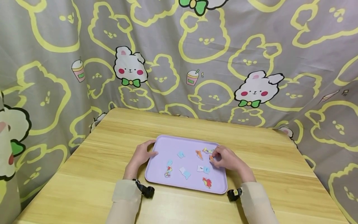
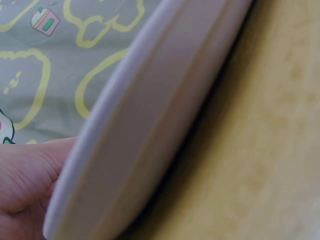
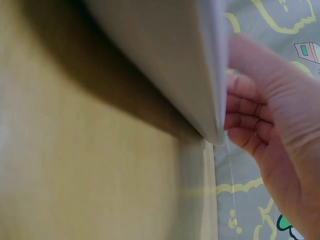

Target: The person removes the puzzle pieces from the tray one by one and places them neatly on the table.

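Observation:
A lilac tray (image 1: 173,144) lies on the table with several small cut-out picture pieces on it. My left hand (image 1: 142,154) grips its left rim, thumb over the edge; the left wrist view shows the tray's outer side wall (image 2: 145,110) beside that hand. At the right side of the tray, my right hand (image 1: 226,158) pinches a small orange cut-out piece (image 1: 211,158) between thumb and fingertips. Close by lie an orange carrot-shaped piece (image 1: 199,154) and a yellow-and-white piece (image 1: 206,150). In the right wrist view the tray wall hides the fingertips and the piece.
Also on the tray are a red piece (image 1: 207,182), a white-and-blue pair (image 1: 203,169), another white-and-blue piece (image 1: 185,173), a blue one (image 1: 181,154) and a multicoloured strip (image 1: 168,169). Beyond the wooden table (image 1: 134,124) hangs a patterned grey curtain (image 1: 167,40).

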The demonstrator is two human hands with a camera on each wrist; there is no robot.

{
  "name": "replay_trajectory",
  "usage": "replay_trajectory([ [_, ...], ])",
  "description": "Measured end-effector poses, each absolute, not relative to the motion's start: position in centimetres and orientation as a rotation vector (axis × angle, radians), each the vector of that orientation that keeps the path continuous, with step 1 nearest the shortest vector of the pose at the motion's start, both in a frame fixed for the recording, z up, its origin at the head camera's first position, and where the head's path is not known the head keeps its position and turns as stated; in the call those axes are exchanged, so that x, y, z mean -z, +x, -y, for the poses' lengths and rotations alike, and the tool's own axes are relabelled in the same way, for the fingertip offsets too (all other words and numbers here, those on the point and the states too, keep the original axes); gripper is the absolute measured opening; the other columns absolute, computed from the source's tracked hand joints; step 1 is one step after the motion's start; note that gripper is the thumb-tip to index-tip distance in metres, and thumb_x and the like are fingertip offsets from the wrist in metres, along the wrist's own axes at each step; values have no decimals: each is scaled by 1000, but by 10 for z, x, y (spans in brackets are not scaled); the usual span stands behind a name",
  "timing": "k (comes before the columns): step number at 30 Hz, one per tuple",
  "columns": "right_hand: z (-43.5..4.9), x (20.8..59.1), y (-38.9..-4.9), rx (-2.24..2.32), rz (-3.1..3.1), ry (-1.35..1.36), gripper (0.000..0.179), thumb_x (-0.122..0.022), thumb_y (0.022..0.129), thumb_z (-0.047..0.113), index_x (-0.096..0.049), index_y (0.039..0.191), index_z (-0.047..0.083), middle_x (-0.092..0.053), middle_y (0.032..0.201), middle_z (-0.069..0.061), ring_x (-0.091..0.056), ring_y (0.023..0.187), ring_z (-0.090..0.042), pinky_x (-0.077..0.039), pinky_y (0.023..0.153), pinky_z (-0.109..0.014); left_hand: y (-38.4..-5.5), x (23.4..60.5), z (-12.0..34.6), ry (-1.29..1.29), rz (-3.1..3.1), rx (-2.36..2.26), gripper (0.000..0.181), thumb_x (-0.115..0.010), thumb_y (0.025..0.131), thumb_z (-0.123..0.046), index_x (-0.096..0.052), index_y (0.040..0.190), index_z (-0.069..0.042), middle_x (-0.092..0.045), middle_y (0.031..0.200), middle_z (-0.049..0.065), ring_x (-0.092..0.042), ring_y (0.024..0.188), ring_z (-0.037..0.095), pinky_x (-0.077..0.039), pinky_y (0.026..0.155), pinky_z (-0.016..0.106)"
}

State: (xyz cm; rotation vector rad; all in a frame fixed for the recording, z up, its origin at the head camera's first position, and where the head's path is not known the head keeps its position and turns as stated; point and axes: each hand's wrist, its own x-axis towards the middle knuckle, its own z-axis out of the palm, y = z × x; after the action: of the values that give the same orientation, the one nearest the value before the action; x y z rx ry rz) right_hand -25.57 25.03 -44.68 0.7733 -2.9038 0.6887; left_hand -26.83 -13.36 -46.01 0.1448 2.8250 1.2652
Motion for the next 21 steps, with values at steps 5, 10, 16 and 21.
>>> replay_trajectory([
  [5, -250, 449, -253, -883, 2821, 724, 15, -78, 77, 16, -68, 87, 13, -62, 84, 1, -51, 76, -7, -48, 67, -19, -268, 462, 134, 144, -2825, -1270, 58, -71, 88, -13, -50, 142, -6, -48, 147, 22, -39, 141, 42, -35, 117, 55],
  [10, -249, 448, -251, -1064, 2741, 675, 15, -79, 78, 13, -69, 89, 13, -60, 82, 0, -51, 76, -9, -47, 65, -18, -269, 462, 134, 151, -2828, -1274, 58, -72, 88, -13, -50, 142, -6, -48, 147, 22, -39, 141, 42, -35, 117, 55],
  [16, -249, 447, -250, -1132, 2711, 622, 14, -79, 79, 12, -70, 90, 14, -61, 84, 1, -51, 77, -7, -47, 66, -18, -268, 462, 134, 143, -2830, -1266, 58, -72, 88, -13, -50, 142, -6, -48, 148, 21, -39, 141, 42, -34, 118, 55],
  [21, -250, 448, -251, -1169, 2681, 604, 13, -78, 80, 11, -70, 90, 14, -61, 82, -1, -50, 77, -9, -44, 65, -17, -268, 462, 134, 132, -2824, -1266, 59, -71, 88, -13, -50, 143, -7, -47, 148, 21, -38, 142, 42, -33, 118, 56],
])
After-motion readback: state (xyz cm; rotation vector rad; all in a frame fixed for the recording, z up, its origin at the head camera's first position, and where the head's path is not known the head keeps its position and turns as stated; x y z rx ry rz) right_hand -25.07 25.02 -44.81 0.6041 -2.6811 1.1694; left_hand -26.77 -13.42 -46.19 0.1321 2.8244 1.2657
